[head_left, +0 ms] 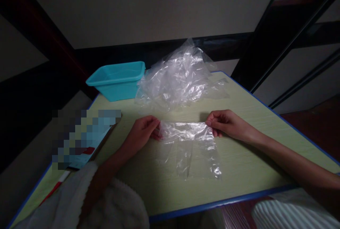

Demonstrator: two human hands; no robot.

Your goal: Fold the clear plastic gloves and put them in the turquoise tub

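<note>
A thin piece of clear plastic film is stretched sideways between my two hands, low over the table. Its upper edge is fairly straight and creased, while several strip-like parts hang or lie toward me, a bit like fingers or handles. My left hand pinches its left end between thumb and fingers. At the right end, my right hand pinches the upper corner. Just beyond them lies a large crumpled heap of similar clear plastic. Exactly what kind of plastic item this is I cannot make out.
A turquoise plastic basin stands at the table's back left, touching the heap. A phone or tablet-like device, partly pixelated, lies at left, with a red-and-white thin object nearer me. Blue edging borders the pale table. A wall rises behind.
</note>
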